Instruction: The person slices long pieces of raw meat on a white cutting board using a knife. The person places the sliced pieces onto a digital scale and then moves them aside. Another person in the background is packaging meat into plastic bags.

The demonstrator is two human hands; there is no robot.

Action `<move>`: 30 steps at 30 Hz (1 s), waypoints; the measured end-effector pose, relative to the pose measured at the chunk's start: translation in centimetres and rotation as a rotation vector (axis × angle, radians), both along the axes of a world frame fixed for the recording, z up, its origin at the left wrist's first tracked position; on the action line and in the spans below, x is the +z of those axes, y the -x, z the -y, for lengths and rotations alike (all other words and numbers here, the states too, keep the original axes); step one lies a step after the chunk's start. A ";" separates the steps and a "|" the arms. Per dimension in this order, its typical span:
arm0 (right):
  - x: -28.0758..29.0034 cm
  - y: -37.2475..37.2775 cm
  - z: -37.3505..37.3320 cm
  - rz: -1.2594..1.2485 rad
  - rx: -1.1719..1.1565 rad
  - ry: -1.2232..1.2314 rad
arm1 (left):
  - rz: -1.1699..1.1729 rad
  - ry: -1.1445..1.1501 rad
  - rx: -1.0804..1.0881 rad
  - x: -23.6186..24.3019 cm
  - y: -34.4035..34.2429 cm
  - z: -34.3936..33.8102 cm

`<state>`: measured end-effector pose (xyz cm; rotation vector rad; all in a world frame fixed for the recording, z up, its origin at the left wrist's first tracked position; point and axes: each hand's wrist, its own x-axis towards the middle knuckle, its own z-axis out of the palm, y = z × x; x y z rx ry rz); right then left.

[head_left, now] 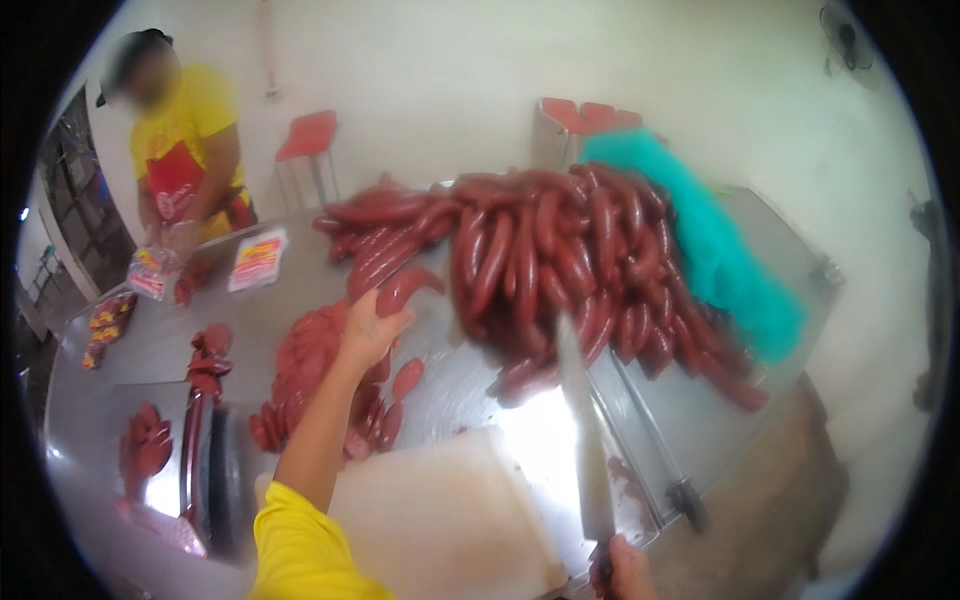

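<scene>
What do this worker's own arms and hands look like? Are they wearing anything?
The left arm has a yellow sleeve; beyond it, the forearm and left hand are bare, without a glove. The right hand is also gloveless; no right sleeve shows.

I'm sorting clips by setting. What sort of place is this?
Probably a meat-packing workroom: dark red sausages heaped on a metal table, a long knife near a cutting board, and a co-worker in a red apron.

Beyond the left hand stood a red-seated stool and a pale wall — a fan hung high, far to that hand's right.
</scene>
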<state>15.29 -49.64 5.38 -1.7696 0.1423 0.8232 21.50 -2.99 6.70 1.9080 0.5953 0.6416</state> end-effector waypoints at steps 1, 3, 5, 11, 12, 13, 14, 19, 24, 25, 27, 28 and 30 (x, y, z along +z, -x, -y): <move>0.1 0.1 0.3 0.077 -0.004 -0.060 | 0.035 -0.028 -0.013 1.2 2.9 2.0; 0.9 -0.4 1.2 0.143 0.117 -0.078 | -0.016 0.074 0.043 2.4 8.3 6.5; 1.8 -0.7 1.9 0.217 0.197 -0.082 | -0.132 0.113 0.067 2.3 13.4 10.6; 2.2 -1.7 3.5 0.185 0.480 -0.112 | -0.519 -0.456 -0.241 -1.7 27.4 18.0; 1.8 -1.9 3.9 0.196 0.538 -0.092 | -0.637 -0.548 -0.312 -2.3 29.5 18.2; 1.3 -2.2 4.3 0.212 0.605 -0.103 | -0.645 -0.588 -0.261 -2.8 31.2 18.3; 0.7 -2.7 4.6 0.232 0.677 -0.044 | -0.641 -0.637 -0.213 -3.3 32.4 18.2; -1.5 -4.5 4.9 0.686 1.097 0.163 | -0.376 -0.754 0.105 -7.6 31.3 22.6; 0.5 -6.1 5.3 0.798 1.272 0.412 | -0.110 -0.791 0.069 -10.4 24.3 27.5; 1.4 -6.5 5.5 0.863 1.311 0.447 | -0.085 -0.789 0.069 -10.5 23.6 27.8; 3.4 -7.4 6.2 0.841 1.354 0.530 | -0.050 -0.783 0.068 -10.5 22.8 28.0; 4.2 -7.8 6.4 0.843 1.373 0.567 | -0.040 -0.778 0.070 -10.5 22.6 28.0; 5.1 -8.3 6.5 0.779 1.404 0.624 | -0.025 -0.763 0.076 -10.6 22.5 27.9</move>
